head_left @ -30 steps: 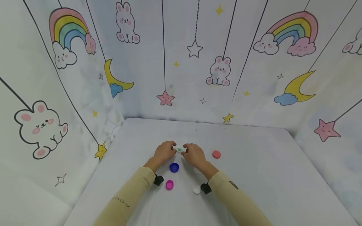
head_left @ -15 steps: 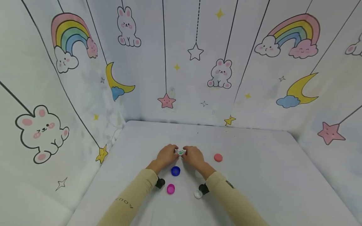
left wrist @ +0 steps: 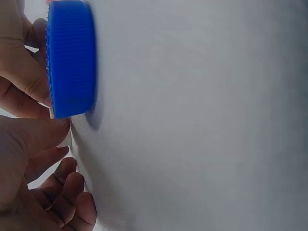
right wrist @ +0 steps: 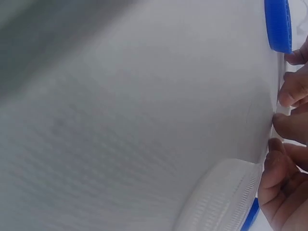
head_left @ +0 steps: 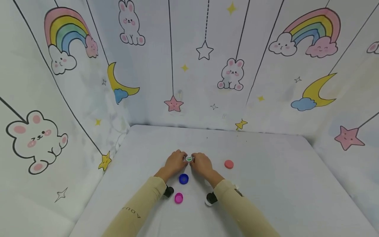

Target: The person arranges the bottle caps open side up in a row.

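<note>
A small white bottle cap with a green print (head_left: 189,159) lies between the two hands near the table's middle. My left hand (head_left: 175,162) pinches its left side with bent fingers and thumb. From the right, my right hand (head_left: 202,164) pinches the same cap. In the wrist views the fingers of both hands nearly meet, and the cap itself is mostly hidden there. Just in front of the hands sits a blue bottle cap (head_left: 184,179), large in the left wrist view (left wrist: 72,57). A translucent white cap (right wrist: 219,197) stands near the right hand in the right wrist view.
A pink cap (head_left: 179,198) lies nearer the body. By the right wrist camera is a white cap (head_left: 208,202), partly covered. A coral-red cap (head_left: 229,164) lies right of the right hand. The white-covered table (head_left: 272,184) meets printed walls at the back and sides.
Both hands have closed in on the green-printed cap from either side, and fingers now touch it. The right forearm has shifted slightly left, covering more of the near white cap.
</note>
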Motion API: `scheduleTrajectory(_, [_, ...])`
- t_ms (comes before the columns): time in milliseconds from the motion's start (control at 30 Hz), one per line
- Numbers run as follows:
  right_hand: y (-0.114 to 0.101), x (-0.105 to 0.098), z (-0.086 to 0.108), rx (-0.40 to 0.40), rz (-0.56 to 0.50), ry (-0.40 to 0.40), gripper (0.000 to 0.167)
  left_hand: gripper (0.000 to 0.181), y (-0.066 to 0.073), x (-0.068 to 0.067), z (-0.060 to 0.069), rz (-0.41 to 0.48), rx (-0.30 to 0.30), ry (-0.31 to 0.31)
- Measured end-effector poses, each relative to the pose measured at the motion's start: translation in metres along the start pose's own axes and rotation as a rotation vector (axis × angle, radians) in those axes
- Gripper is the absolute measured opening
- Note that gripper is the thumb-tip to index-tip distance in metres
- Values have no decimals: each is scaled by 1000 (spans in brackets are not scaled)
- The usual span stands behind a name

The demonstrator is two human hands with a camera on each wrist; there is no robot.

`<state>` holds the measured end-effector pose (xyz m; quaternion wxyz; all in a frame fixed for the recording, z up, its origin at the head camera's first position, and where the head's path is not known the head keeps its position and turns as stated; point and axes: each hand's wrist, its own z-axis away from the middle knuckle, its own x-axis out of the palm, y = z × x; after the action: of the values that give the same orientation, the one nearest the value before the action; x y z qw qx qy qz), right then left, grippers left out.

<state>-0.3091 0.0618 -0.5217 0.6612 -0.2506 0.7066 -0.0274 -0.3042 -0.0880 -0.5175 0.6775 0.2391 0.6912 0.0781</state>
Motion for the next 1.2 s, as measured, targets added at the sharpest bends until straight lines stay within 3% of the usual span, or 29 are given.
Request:
scheduleTrajectory(233, [0, 0, -1, -4, 4, 0, 29, 27, 2, 3, -1, -24, -27, 5])
scheduleTrajectory(667, [-4, -7, 1, 4, -8, -25, 28, 27, 2, 1, 3, 2, -3, 27])
scheduleTrajectory(933, [-13, -20, 2, -18, -40, 12, 29, 24, 3, -9, 5, 74, 30, 82])
scheduleTrajectory(1200, [-18, -26, 4, -35, -76, 34, 31, 30, 5, -16, 9, 78, 49, 110])
